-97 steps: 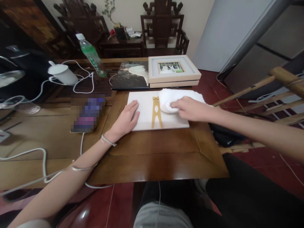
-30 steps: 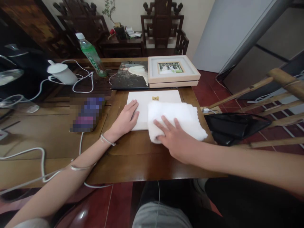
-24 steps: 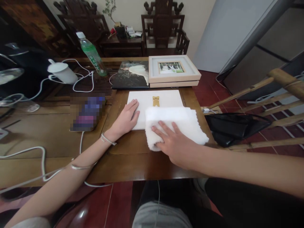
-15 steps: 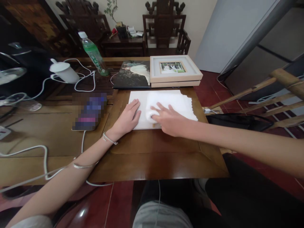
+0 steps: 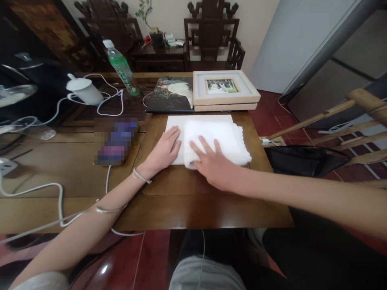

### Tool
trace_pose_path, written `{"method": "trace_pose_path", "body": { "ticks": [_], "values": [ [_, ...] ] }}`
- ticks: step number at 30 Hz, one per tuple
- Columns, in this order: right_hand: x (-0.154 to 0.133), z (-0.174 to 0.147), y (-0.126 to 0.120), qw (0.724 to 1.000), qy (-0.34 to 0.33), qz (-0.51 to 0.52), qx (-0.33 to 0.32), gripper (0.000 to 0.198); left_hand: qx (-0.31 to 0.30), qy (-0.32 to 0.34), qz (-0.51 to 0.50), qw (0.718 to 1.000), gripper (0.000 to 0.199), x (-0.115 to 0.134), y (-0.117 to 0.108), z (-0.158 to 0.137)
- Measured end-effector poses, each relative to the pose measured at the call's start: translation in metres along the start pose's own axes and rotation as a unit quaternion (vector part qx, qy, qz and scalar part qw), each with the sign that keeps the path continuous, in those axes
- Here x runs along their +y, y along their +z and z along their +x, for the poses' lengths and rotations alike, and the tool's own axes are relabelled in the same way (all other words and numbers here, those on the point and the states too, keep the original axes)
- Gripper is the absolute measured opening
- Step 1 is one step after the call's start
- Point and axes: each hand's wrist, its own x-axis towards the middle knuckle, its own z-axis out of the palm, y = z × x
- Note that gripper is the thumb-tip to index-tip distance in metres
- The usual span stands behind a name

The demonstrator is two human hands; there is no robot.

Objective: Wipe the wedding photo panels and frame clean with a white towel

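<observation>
A folded white towel (image 5: 223, 131) with a scalloped edge lies over a flat white board (image 5: 174, 121), covering most of it. My right hand (image 5: 214, 165) presses on the towel's near left part, fingers spread across the cloth. At the board's left edge rests my left hand (image 5: 167, 147), flat with its fingers stretched forward and holding nothing. What is under the towel is hidden.
Behind the board are a framed photo (image 5: 198, 86) on another frame and a dark picture panel (image 5: 157, 96). To the left are a phone (image 5: 116, 143) with a cable, a green bottle (image 5: 122, 72) and a white lidded cup (image 5: 86, 92). A wooden chair (image 5: 359, 96) stands right.
My right hand has moved toward me with the towel, which now overhangs the board's near edge. My left hand stays in place on the board.
</observation>
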Motion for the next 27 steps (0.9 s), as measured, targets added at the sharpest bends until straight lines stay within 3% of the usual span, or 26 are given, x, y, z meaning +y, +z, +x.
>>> {"method": "trace_pose_path", "body": {
  "ticks": [4,8,17,21,27],
  "values": [
    [-0.022,-0.021,-0.003,0.999,-0.032,0.006,-0.007,0.046,0.004,0.004,-0.003,1.0,0.051,-0.002,0.0,-0.001],
    [-0.019,-0.017,-0.011,0.999,-0.035,0.021,-0.035,0.049,0.007,0.008,-0.002,1.0,0.051,-0.003,0.0,-0.001],
    [0.032,0.046,-0.018,0.998,0.037,0.027,-0.049,0.07,0.008,0.008,-0.01,1.0,0.053,-0.005,0.002,0.0],
    [0.041,0.062,-0.018,0.998,0.056,0.014,-0.039,0.073,0.011,0.009,-0.018,1.0,0.051,-0.005,0.003,-0.001],
    [0.015,0.036,-0.012,0.999,0.036,0.01,-0.035,0.067,-0.001,0.003,-0.011,1.0,0.054,-0.004,0.001,-0.001]
  ]
}}
